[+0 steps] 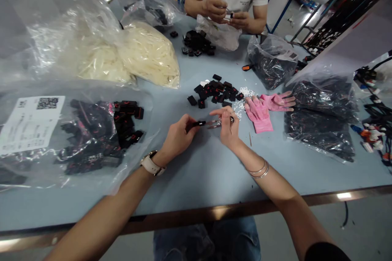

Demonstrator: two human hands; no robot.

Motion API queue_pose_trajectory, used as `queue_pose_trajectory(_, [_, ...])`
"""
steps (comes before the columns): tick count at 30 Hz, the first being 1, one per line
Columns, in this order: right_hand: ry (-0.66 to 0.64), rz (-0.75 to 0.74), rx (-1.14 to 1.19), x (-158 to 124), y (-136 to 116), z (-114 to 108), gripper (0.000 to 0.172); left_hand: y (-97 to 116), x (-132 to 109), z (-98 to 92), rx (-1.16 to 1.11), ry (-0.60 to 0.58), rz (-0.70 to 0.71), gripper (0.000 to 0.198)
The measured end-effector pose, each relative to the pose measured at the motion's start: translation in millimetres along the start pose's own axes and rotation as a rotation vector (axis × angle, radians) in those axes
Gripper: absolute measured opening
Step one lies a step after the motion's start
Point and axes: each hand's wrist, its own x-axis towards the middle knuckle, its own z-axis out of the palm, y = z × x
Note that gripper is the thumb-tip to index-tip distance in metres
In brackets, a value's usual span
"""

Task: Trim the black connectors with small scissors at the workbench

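Observation:
My left hand (pixel 179 135) pinches a small black plastic connector housing (pixel 200 123) between thumb and fingertips, above the near middle of the table. Facing it, my right hand (pixel 228 127) is closed round a pair of small scissors (pixel 215 123), whose slightly parted metal blades point left at the housing. The blade tips are close to the part; whether they touch it I cannot tell. Just beyond my hands lies a loose pile of similar black housings (pixel 217 91). Small white pieces (pixel 239 108) are scattered to the right of that pile.
Pink gloves (pixel 259 116) lie to the right, near bags of black parts (pixel 318 118). On the left are a labelled bag (pixel 33 124) of housings and a bag of cream pieces (pixel 150 55). Across the table (pixel 190 187), a person (pixel 228 4) handles small parts behind another black pile (pixel 198 43).

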Motion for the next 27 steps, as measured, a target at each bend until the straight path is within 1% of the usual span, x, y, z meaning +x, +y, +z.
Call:
queue_pose_trajectory(3, [-0.06,0.086,-0.026,-3.2,1.6,1.4,0.059,1.0,-0.4,0.0,0.01,-0.008,-0.005,0.01])
queue_pose_trajectory(5, [-0.047,0.113,-0.06,-4.5,1.7,3.3,0.057,1.3,-0.6,0.0,0.01,-0.013,-0.004,0.009])
queue_pose_trajectory(8, [-0.008,0.088,-0.077,-5.3,0.9,5.9,0.055,0.7,-0.9,0.1,0.002,-0.015,0.0,0.009])
queue_pose_trajectory(11, [0.002,0.062,-0.075,-6.1,-0.3,6.7,0.052,-0.7,-1.0,0.5,-0.002,-0.017,0.007,0.009])
queue_pose_trajectory(20, [-0.031,0.007,-0.139,-5.9,-4.5,5.5,0.048,-1.3,-0.9,0.7,-0.004,-0.012,0.023,0.01])
queue_pose_trajectory(27, [0.003,-0.048,-0.062,-6.8,-0.2,10.2,0.042,-1.3,-0.9,2.1,0.021,-0.012,0.022,0.009])
